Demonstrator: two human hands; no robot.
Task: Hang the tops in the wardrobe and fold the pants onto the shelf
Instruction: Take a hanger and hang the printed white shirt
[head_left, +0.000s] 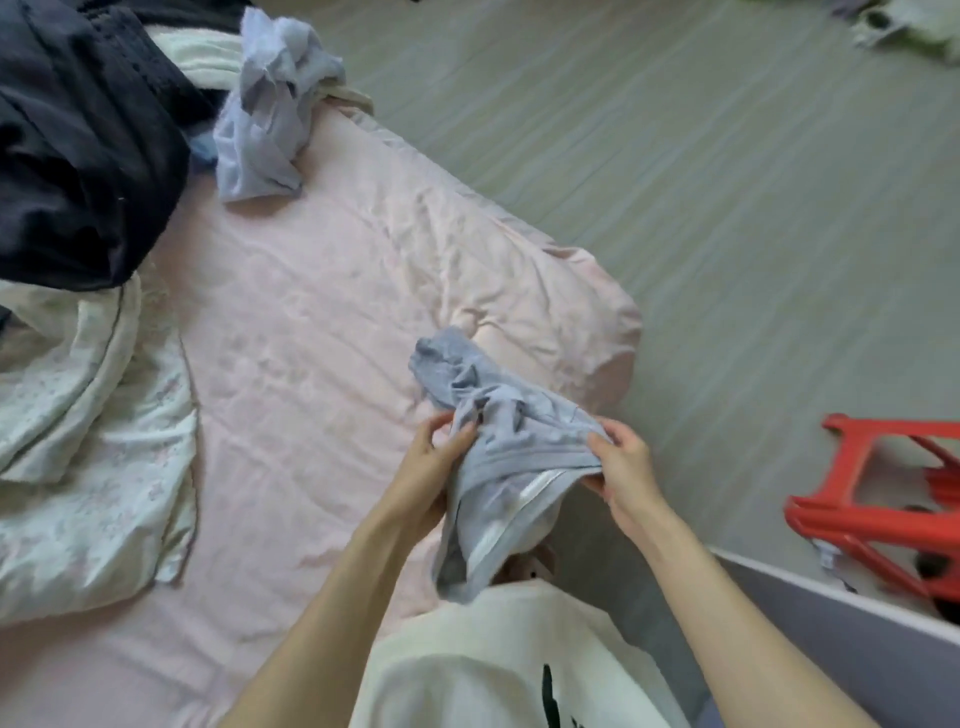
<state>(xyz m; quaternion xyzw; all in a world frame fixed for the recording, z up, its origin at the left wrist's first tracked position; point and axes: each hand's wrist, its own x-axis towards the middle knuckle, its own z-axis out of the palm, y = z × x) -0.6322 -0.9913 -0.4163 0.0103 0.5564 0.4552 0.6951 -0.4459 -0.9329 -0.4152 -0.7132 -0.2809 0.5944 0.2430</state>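
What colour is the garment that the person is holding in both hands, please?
Pale blue-grey garment, with a white band along its edge; the head view shows it.

Pale blue crumpled cotton garment (498, 431): held between left hand (431, 467) and right hand (623, 467), above near corner of pink-sheeted bed (311, 312). Second pale blue crumpled garment (270, 104): on bed's far end, right of dark navy clothing heap (78, 145). Red plastic stool (883, 509): on floor, right of bed.

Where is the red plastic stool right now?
In the head view the red plastic stool lies tipped over on the floor at the right edge, right of the pink bed and the right hand.
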